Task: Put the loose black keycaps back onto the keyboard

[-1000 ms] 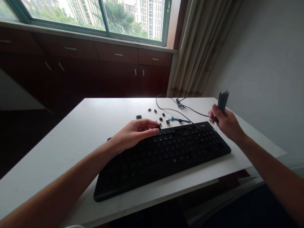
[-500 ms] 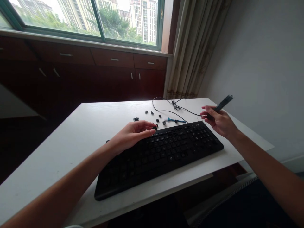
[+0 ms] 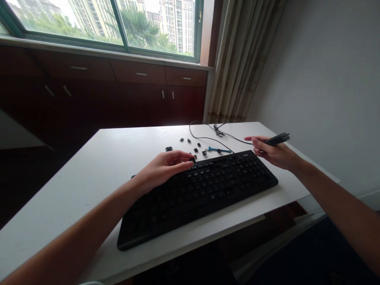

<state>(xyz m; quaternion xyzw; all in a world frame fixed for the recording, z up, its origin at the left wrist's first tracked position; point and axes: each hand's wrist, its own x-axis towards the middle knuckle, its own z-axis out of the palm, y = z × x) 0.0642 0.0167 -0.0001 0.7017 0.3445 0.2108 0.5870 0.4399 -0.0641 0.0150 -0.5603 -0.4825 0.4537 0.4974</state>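
Note:
A black keyboard (image 3: 204,190) lies slantwise on the white table, with a few gaps among its keys. My left hand (image 3: 166,166) rests over its upper left part, thumb and fingertips pinching a small black keycap (image 3: 192,160). Beyond the keyboard's far edge, several loose black keycaps (image 3: 196,150) are scattered, with a larger one (image 3: 169,149) off to the left. Above the keyboard's right end, my right hand (image 3: 271,152) is closed around a dark brush-like tool (image 3: 278,139). Its thicker end points right and away from the keyboard; the fingers hide its other end.
A blue brush (image 3: 219,150) lies behind the keyboard, a keycap against its handle. The black cable (image 3: 208,138) loops back to a tied bundle (image 3: 219,130). Past the white table (image 3: 118,150) stand dark red cabinets (image 3: 139,99) under a window, with a curtain (image 3: 234,79) at right.
My right hand has turned, tipping the brush-like tool from steep to nearly level. My left hand keeps its pinch on the keycap. The whole view has shifted slightly.

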